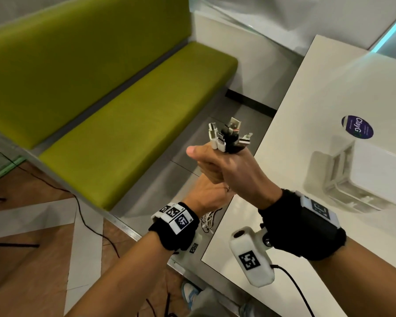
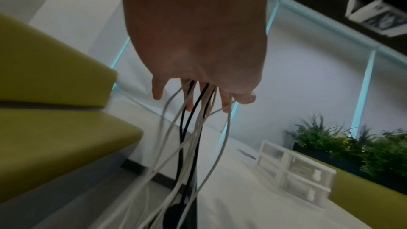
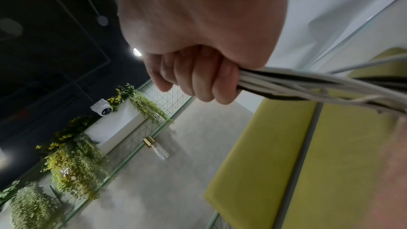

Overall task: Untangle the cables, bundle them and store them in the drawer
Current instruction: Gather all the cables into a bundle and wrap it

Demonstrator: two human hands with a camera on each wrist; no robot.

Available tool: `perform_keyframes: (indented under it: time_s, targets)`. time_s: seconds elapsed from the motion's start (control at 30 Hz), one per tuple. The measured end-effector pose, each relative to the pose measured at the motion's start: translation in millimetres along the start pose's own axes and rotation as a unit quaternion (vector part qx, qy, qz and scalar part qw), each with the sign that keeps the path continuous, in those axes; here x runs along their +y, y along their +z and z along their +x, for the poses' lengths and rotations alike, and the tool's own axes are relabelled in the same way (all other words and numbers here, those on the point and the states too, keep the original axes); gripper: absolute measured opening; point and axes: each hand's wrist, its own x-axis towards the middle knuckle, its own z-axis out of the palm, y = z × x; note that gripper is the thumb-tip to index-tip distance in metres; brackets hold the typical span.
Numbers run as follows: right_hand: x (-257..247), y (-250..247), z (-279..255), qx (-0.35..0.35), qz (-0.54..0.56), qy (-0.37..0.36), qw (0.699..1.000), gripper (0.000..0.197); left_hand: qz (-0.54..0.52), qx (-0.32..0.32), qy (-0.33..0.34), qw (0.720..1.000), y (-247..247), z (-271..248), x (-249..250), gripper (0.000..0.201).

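Note:
A bunch of white and black cables stands upright left of the white table's edge, connectors fanned out on top. My right hand grips the bunch in a fist just under the connectors; the right wrist view shows its fingers wrapped round the cables. Directly below it, my left hand holds the same bunch. In the left wrist view the strands run down through its loosely curled fingers. Loose ends dangle under the left wrist. A small clear plastic drawer unit stands on the table.
The white table is at the right, with a round purple sticker on it. A green upholstered bench fills the left. A black cord trails across the floor. Potted plants stand behind the drawer unit.

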Motion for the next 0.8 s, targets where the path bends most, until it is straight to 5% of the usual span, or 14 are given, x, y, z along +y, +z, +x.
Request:
perform_keyframes:
  time_s: [0.13,0.27,0.43,0.6,0.8]
  targets:
    - [-15.5,-3.1,-2.4,-0.016,-0.016,-0.017,1.0,0.051,0.002,-0.049,-0.058,0.997,10.8,-5.9,-8.7,0.048]
    - [-53.2,-12.3,4.2,-0.074,0.02,-0.07,0.995,0.053,0.094,-0.197,-0.156,0.963,58.5,-31.2,-69.0,0.064]
    - [-64.6,-16.6,10.1,-0.066,-0.033,-0.098,0.992,0.054,0.041,-0.252,-0.212,0.943,73.0,-53.0,-90.1,0.08]
    - [-54.6,-9.7,3.7,-0.025,-0.125,-0.085,0.988,0.049,-0.027,-0.344,-0.297,0.89,76.2,-67.8,-120.0,0.1]
    - [-57.2,-4.0,9.1,0.001,-0.25,-0.078,0.965,0.058,-0.094,-0.32,-0.283,0.899,69.1,-67.9,-115.7,0.104]
